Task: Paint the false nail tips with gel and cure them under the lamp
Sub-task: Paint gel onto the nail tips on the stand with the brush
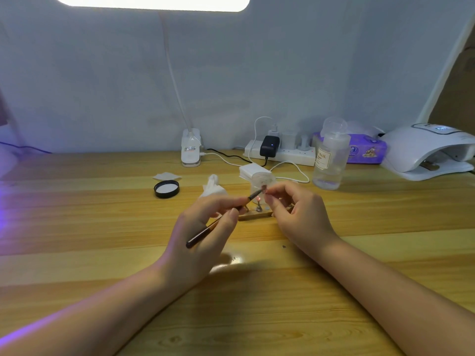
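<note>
A: The nail tip (265, 190) sits pinched in the right hand (295, 214), raised just above the wooden stand (254, 215) on the counter (102, 227). What could spoil it?

B: The brush (221, 219) bristles touch it now. A shaky stroke could probably flood gel over the edge or onto the fingertips (270, 199), or the tiny tip could slip.

A: And the grips?

B: Right grip is clamped on the tip, thumb against forefinger. Left hand (203, 235) is closed around the brush like a pen, angled up-right. The curing lamp (431, 152) waits far right.
</note>
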